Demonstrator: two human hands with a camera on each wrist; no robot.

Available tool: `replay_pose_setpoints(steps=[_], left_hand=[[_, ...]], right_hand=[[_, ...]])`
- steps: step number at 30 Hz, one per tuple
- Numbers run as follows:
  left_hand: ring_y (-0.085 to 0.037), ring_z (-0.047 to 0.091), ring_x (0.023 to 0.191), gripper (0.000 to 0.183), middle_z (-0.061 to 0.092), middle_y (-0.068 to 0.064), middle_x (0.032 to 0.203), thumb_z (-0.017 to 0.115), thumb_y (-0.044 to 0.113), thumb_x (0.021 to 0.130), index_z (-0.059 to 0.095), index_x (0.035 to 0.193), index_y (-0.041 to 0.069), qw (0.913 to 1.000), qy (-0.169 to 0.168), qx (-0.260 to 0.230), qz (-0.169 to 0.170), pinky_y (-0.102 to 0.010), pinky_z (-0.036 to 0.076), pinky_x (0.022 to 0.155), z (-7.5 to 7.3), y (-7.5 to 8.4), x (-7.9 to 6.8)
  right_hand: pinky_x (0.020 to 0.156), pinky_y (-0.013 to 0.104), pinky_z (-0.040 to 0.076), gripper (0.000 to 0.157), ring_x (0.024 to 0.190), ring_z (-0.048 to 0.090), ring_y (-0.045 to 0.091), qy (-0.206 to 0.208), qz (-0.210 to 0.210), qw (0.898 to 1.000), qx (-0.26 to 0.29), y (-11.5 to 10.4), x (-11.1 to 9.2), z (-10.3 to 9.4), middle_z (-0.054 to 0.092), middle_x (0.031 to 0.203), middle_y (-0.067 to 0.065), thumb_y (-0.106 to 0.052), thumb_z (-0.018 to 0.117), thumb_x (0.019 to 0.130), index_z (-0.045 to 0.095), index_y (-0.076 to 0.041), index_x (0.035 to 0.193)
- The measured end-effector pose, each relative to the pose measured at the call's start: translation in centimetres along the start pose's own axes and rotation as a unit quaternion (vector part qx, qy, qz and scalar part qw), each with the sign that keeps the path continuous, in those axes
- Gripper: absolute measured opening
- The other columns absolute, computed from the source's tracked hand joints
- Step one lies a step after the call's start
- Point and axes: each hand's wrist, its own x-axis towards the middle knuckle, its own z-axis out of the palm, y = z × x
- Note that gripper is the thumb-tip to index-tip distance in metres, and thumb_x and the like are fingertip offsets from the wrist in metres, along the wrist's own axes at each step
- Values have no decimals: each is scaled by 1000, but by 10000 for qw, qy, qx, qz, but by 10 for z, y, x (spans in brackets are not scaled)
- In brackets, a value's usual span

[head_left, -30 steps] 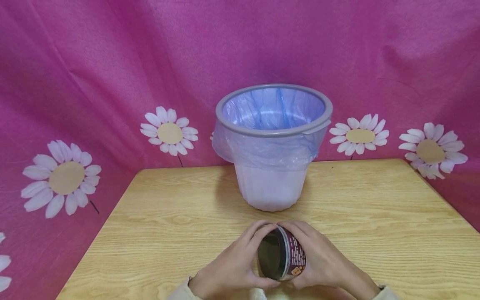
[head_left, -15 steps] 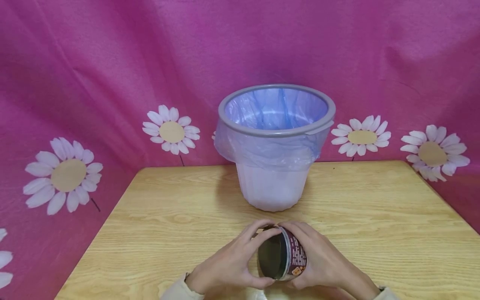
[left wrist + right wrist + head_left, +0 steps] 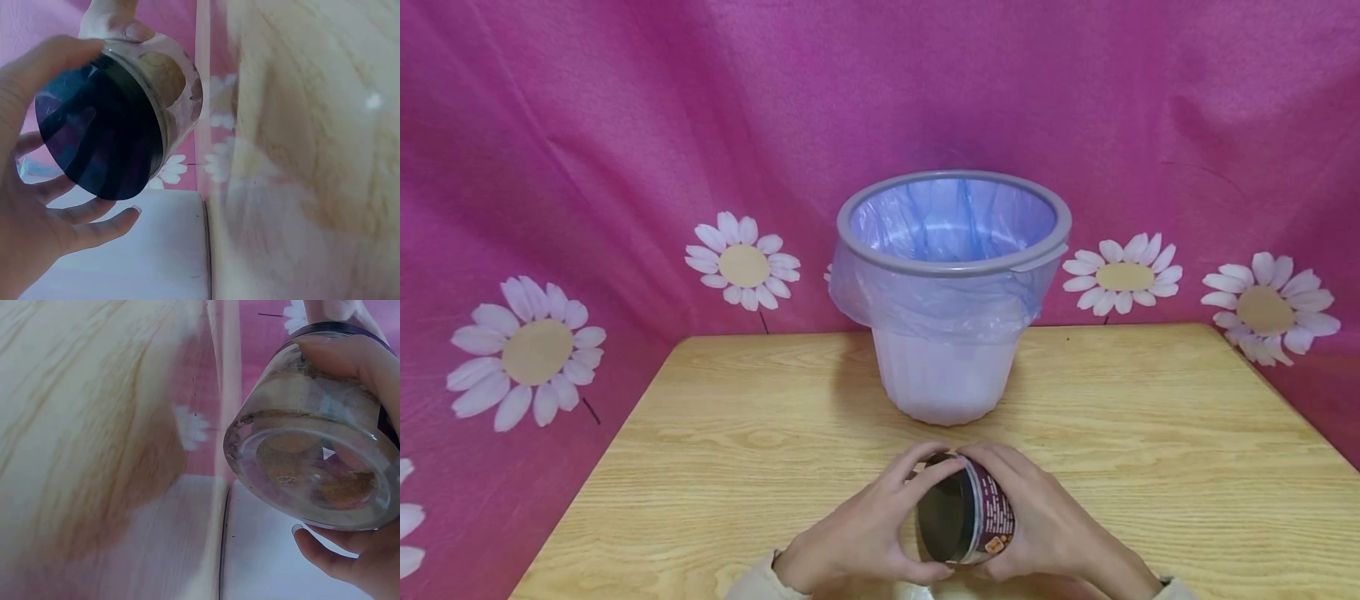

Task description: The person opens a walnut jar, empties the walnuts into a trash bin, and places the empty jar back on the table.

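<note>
Left hand (image 3: 867, 523): thumb and fingers bent around the lid (image 3: 946, 518).
Right hand (image 3: 1047, 515): grips the jar (image 3: 996, 510) body.
Jar position: tilted, over the near surface (image 3: 722, 475), before the bin (image 3: 946, 375).
Risk: jar may slip if the right-hand grip loosens during twisting.
Count: jar 1; lid 1; bin 1; hands 2.

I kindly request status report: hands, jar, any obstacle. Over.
Right hand grips jar; left hand curved around lid. Jar tilted, lid on. Bin stands beyond, seemingly not in the way.
</note>
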Motion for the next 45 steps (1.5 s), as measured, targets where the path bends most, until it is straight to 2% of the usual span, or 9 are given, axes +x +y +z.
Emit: replay_pose_setpoints(steps=[5,11,16,20,26,33,45], left_hand=[[-16,39,130,99,27,-5,149,85,33,69,29,149,17,9999,76,48,72,-29,40,103,1,1,0],[-14,43,128,99,34,-7,146,85,36,68,31,149,18,9998,169,78,-80,-30,41,103,1,1,1],[-14,44,127,100,34,-6,146,85,36,68,31,149,19,9997,169,51,-195,-30,42,102,1,1,0],[-15,42,129,101,29,-4,149,85,37,69,27,151,21,9995,32,2,-298,-30,41,103,2,1,-1],[-15,36,132,102,25,-5,151,83,38,72,21,153,21,9996,-215,83,-186,-28,40,103,3,1,-2],[-14,40,130,100,33,-6,147,84,36,71,27,151,19,9999,-7,103,-110,-27,40,103,2,0,-1],[-13,48,123,101,38,-1,142,87,38,66,32,149,20,9988,272,-281,-298,-28,43,100,5,-1,0]], right_hand=[[82,34,53,109,106,54,9,-33,48,10000,17,-1,0,-1,55,125,-7,-42,92,35,51,-13,132],[81,34,53,109,105,53,7,-64,43,10000,48,0,0,-1,54,125,-9,-43,91,36,51,-16,133],[81,34,53,109,105,54,8,-53,44,10000,47,0,0,0,54,125,-8,-42,91,36,51,-14,133],[82,34,53,109,105,54,8,-42,49,10000,55,0,-1,0,54,125,-8,-41,91,35,52,-12,132],[82,34,53,109,106,53,8,-31,4,10000,54,0,-1,1,54,125,-9,-42,92,36,51,-13,133],[82,34,53,109,105,54,7,40,-162,9998,49,0,0,2,54,124,-9,-42,92,36,51,-12,132],[81,33,53,109,103,54,8,169,-369,9991,106,-1,0,2,54,122,-10,-40,91,36,50,-14,133]])
